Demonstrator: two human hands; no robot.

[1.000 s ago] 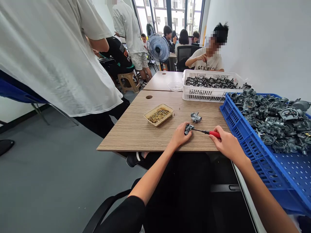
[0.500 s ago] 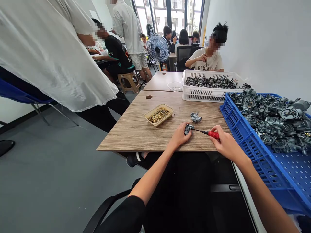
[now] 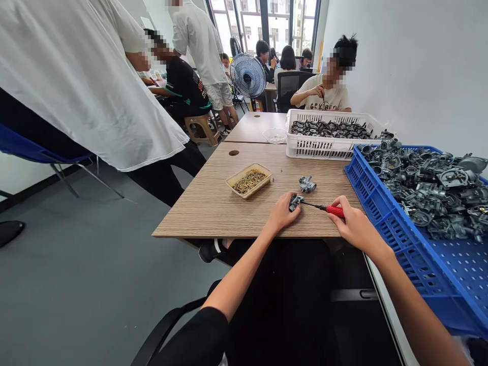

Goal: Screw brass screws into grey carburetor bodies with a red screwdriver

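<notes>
Near the table's front edge, my left hand [image 3: 282, 213] is closed around a grey metal carburetor [image 3: 296, 202], partly hidden by the fingers. My right hand [image 3: 349, 221] grips the red handle of a screwdriver [image 3: 334, 211]. Its dark shaft points left and its tip meets the carburetor; the exact contact spot is too small to make out. Just beyond lies a second carburetor [image 3: 307, 184], touched by neither hand. To the left of my hands, a cream plastic tub [image 3: 249, 195] holds many small brass-coloured parts.
A blue crate [image 3: 414, 249] heaped with carburetors stands at my right. Behind it is a white basket [image 3: 324, 150] of similar parts, with a co-worker [image 3: 328, 94] seated beyond. A person in a white shirt [image 3: 95, 86] stands close at the left. A fan [image 3: 247, 76] is farther back.
My hands, the screwdriver and the carburetor look almost unmoved. The standing person at the left has shifted slightly to the right.
</notes>
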